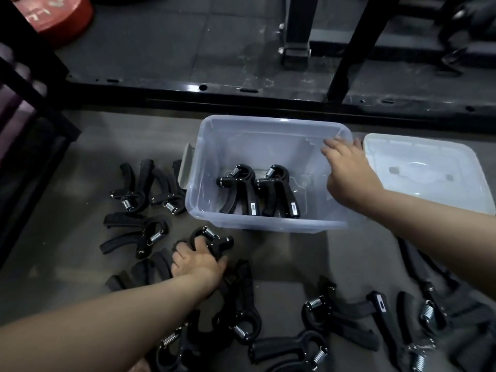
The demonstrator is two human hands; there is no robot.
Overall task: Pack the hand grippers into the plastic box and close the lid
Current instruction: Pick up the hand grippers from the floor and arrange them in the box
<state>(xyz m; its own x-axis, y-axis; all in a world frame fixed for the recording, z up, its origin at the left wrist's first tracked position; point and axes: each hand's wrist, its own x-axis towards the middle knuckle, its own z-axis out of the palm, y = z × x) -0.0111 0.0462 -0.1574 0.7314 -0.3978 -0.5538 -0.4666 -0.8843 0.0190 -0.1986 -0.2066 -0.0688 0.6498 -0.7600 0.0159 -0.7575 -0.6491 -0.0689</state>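
A clear plastic box (209,146) stands open on the floor in the middle of the view. Two black hand grippers (243,191) (279,193) lie side by side on its bottom. My right hand (349,175) rests on the box's right rim, fingers curled over the edge. My left hand (197,260) is closed around a black hand gripper (212,238) on the floor just in front of the box. The translucent lid (429,170) lies flat to the right of the box. Several more black grippers are scattered on the floor to the left and in front.
Loose grippers lie at the left (134,189) and along the bottom right (335,315). A black metal rack frame (241,89) runs across behind the box. A red weight plate (59,17) sits at the top left.
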